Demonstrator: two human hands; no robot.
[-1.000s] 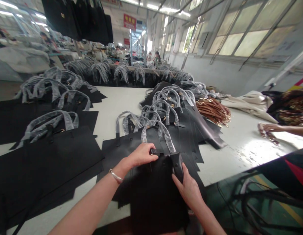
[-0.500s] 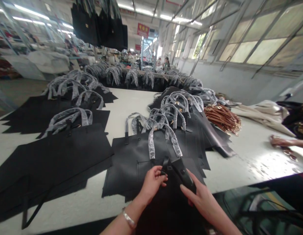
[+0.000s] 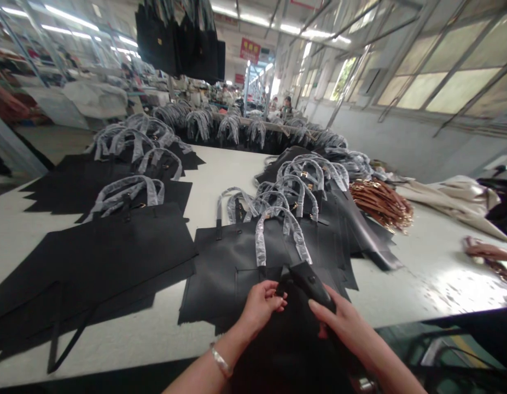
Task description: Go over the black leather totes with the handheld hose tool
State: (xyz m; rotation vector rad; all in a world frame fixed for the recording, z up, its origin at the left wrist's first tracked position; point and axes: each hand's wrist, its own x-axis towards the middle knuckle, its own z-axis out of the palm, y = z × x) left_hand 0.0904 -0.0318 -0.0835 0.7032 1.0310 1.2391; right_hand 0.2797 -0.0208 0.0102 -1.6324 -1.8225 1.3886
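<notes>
A black leather tote bag [image 3: 278, 350] lies before me, its lower part dark against the table's front edge. My left hand [image 3: 259, 306] pinches a short black strap [image 3: 284, 282] near the bag's top. My right hand [image 3: 339, 312] is closed around a black rounded piece [image 3: 314, 284] with a small round stud; whether it belongs to the bag I cannot tell. Just beyond my hands rest other black tote bags [image 3: 220, 251], their handles [image 3: 261, 241] wrapped in clear plastic.
More black bags [image 3: 134, 241] are stacked on the left of the white table [image 3: 220, 158]. Brown straps with gold hardware [image 3: 380, 202] are heaped at right, near beige fabric [image 3: 450, 194]. Another person's hand [image 3: 489, 251] works at the right edge. Black bags [image 3: 179, 49] hang overhead.
The view has shifted slightly left, so the scene sits further right. The black piece in my right hand has tilted a little and the strap by my left fingers has turned.
</notes>
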